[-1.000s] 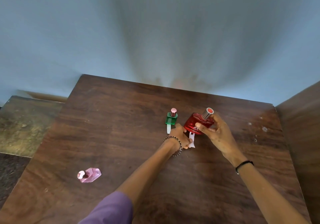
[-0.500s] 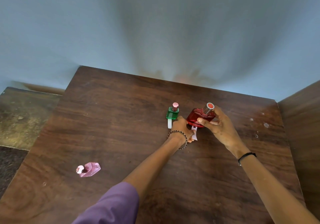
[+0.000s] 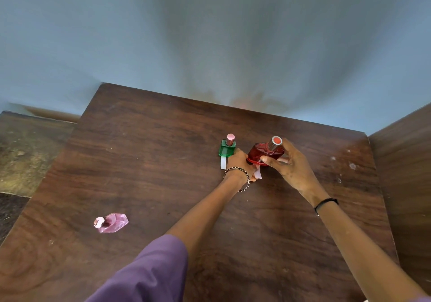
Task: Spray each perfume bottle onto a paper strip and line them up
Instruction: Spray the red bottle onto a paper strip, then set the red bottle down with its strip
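My right hand (image 3: pixel 289 166) grips a round red perfume bottle (image 3: pixel 261 153) with a silver, red-topped cap, tilted just above the dark wooden table (image 3: pixel 163 157). My left hand (image 3: pixel 239 163) pinches a white paper strip (image 3: pixel 257 174) right under the red bottle. Just left of my left hand stands a small green bottle (image 3: pixel 227 148) with a pink cap, upright on the far end of another white strip (image 3: pixel 223 163). A pink faceted bottle (image 3: pixel 111 222) lies on its side near the table's front left.
A blue-grey wall rises behind the table's far edge. A lower, worn wooden surface (image 3: pixel 28 152) adjoins the table on the left, and a wooden panel (image 3: pixel 405 161) stands at the right. Pale specks mark the table's right part.
Both hands, with the red bottle and the strip, have shifted a little away from me, towards the green bottle's row. The green and pink bottles have stayed put.
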Tool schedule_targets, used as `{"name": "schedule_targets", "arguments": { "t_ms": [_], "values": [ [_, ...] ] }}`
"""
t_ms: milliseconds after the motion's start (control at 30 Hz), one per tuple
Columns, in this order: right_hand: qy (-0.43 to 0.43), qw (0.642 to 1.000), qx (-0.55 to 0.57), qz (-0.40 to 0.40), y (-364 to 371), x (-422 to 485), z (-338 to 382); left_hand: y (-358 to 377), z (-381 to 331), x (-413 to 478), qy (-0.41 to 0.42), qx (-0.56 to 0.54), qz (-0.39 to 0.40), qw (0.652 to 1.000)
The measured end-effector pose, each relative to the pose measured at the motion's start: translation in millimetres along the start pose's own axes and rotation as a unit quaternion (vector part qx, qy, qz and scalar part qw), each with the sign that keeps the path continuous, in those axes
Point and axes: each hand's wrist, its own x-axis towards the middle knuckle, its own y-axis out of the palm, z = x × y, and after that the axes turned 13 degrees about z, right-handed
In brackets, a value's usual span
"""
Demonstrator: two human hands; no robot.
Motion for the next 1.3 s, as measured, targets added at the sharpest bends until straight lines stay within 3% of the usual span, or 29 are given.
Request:
{"name": "schedule_targets", "arguments": {
  "t_ms": [200,300,633,733,867,1033,1167,1300],
  "values": [
    [0.018,0.997,-0.07,0.012,0.4,1.1,-14.6,-0.8,-2.0,-17.8,-0.002,-0.085,0.013,0.996],
    [0.034,0.999,-0.042,-0.009,2.6,-5.1,-30.1,2.2,7.6,-24.6,0.005,-0.125,-0.002,0.992],
    [0.052,0.994,-0.005,-0.101,38.1,-92.4,-73.5,50.7,40.5,-83.0,0.021,-0.095,-0.051,0.994],
    [0.031,0.994,-0.028,-0.103,54.4,-133.8,-87.2,74.6,54.3,-105.1,0.02,-0.045,-0.039,0.998],
    [0.046,0.994,-0.069,-0.07,66.1,-194.5,-110.0,111.6,68.6,-136.3,0.034,0.092,0.037,0.995],
    [0.078,0.977,-0.121,-0.158,52.9,-260.9,-135.1,146.6,64.6,-163.3,0.094,0.359,0.132,0.919],
    [0.136,0.958,-0.142,-0.207,37.5,-298.9,-162.3,168.5,61.4,-177.9,0.122,0.423,0.175,0.881],
    [0.188,0.959,-0.126,-0.17,36.0,-316.1,-183.5,186.2,58.6,-184.5,0.147,0.456,0.194,0.856]
  ]
}}
